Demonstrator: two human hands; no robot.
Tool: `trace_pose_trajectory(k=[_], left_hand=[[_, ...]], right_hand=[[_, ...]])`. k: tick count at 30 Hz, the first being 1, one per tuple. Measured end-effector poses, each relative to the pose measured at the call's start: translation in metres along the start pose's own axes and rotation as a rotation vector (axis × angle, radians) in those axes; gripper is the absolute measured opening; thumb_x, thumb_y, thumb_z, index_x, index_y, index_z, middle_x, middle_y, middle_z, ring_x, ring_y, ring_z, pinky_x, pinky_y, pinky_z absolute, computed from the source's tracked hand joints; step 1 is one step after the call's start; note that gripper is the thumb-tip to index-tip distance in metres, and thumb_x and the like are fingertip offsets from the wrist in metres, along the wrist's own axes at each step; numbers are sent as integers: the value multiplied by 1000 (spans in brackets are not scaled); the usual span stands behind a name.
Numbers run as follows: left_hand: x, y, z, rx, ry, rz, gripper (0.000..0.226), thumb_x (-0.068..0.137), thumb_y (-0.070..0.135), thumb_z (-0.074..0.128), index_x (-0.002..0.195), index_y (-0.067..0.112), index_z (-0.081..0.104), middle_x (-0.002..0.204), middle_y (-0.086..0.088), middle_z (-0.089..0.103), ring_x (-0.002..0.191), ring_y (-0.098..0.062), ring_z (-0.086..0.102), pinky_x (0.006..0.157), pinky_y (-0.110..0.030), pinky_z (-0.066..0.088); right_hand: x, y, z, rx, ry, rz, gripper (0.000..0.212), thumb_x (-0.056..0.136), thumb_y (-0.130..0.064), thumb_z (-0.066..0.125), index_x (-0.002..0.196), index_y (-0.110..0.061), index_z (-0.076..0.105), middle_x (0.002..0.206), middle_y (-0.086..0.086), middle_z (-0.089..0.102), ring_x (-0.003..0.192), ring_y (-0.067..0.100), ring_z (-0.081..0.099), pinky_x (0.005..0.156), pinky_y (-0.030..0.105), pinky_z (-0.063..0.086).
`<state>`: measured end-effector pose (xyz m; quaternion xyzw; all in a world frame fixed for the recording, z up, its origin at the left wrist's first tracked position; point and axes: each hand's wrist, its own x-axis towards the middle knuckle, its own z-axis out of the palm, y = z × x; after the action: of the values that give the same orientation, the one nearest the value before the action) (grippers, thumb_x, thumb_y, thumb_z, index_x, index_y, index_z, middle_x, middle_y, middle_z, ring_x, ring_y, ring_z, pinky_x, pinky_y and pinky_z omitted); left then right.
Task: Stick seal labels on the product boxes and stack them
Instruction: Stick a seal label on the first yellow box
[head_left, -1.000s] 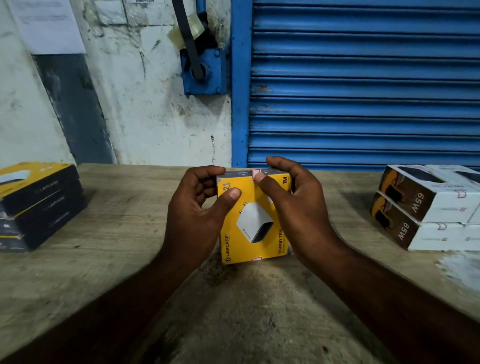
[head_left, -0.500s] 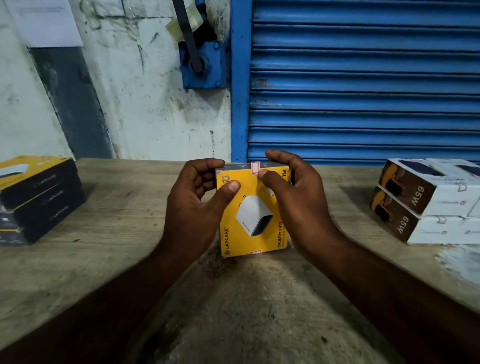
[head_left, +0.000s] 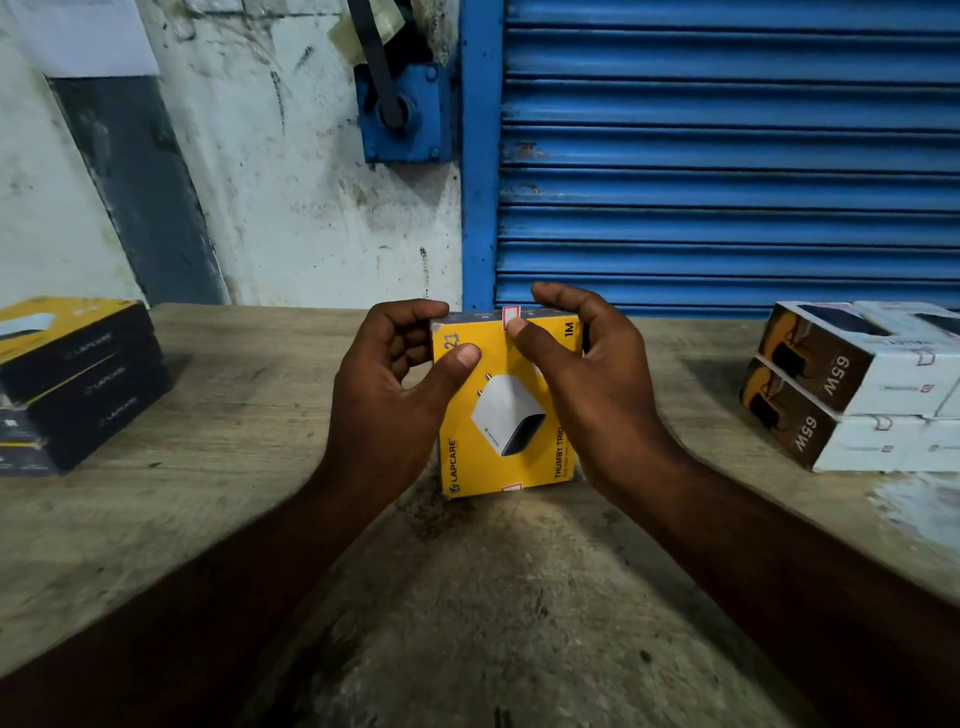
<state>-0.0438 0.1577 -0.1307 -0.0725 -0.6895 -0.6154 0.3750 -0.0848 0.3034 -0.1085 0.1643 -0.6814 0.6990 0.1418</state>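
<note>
Standing endwise, yellow box (head_left: 504, 415) leans away (label (head_left: 511, 314) topmost).

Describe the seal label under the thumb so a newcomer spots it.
At the wooden table before the blue shutter, the left hand and right hand hold a yellow box. The seal label folds over its far edge under the right thumb: white, red-bordered; the other label sits at the near edge.

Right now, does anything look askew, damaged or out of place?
Nothing stands out. The left hand and right hand hold the box, the right thumb pressing a label straight over its top edge. The left stack and right stack sit tidy. Only the table looks worn and stained.
</note>
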Motion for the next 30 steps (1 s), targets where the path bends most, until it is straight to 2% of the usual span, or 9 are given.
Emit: trace_pose_trajectory(k=[4,8,13,16,18,21,23,27,30], left_hand=[[1,-3,-1,17,-1,5,33,82,20,75,110,28,59,104,2,71,95,-9,70,83,-26,57],[1,-2,-1,4,-2,5,33,82,19,75,110,27,59,101,5,71,93,-7,70,80,-23,57],[1,-3,-1,11,-4,6,33,83,16,76,109,28,59,101,5,71,93,-7,69,82,-24,57],[1,-2,-2,13,-3,12,33,82,20,75,109,29,59,101,5,71,94,-8,69,82,-24,57],[1,-2,-2,8,-6,14,33,82,19,75,109,28,59,101,4,71,94,-8,70,82,-25,57],[1,-3,-2,16,-10,16,33,84,16,75,110,27,59,102,4,71,93,-7,69,81,-24,57],[1,-3,-2,16,-8,20,33,84,15,75,110,25,59,102,4,70,92,-5,69,80,-22,56],[1,-4,-2,16,-7,20,34,80,23,74,110,26,59,104,1,70,94,-8,69,81,-25,57],[1,-5,-2,30,-16,30,33,83,19,75,111,27,59,104,1,70,95,-9,69,81,-25,57]], right_hand=[[1,1,-2,10,-10,10,32,90,-15,73,120,-25,66,118,-2,68,103,13,67,96,39,55],[0,2,1,3,6,-15,31,87,-30,78,115,-31,66,120,-2,67,107,13,65,98,40,54],[1,3,-1,-1,-9,-24,32,88,-20,75,118,-28,66,122,-2,66,108,12,65,99,42,54],[1,4,-1,-11,-9,-44,36,83,-33,77,117,-29,66,121,-3,67,109,13,65,100,42,53],[2,5,0,-32,-7,-65,34,86,-34,79,117,-30,65,121,-3,66,110,14,65,100,43,53],[4,9,-2,-76,-26,-103,34,87,-32,74,119,-29,64,123,-4,64,113,13,63,101,44,52],[3,12,-3,-131,-44,-163,37,84,-33,65,121,-29,61,123,-3,62,114,13,62,100,45,52],[2,17,-5,-258,-40,-354,37,90,-32,65,125,-22,56,122,-7,58,116,4,54,97,39,51],[5,18,-5,-246,-37,-330,36,92,-35,70,123,-20,59,120,-10,60,112,-2,55,95,34,51]])
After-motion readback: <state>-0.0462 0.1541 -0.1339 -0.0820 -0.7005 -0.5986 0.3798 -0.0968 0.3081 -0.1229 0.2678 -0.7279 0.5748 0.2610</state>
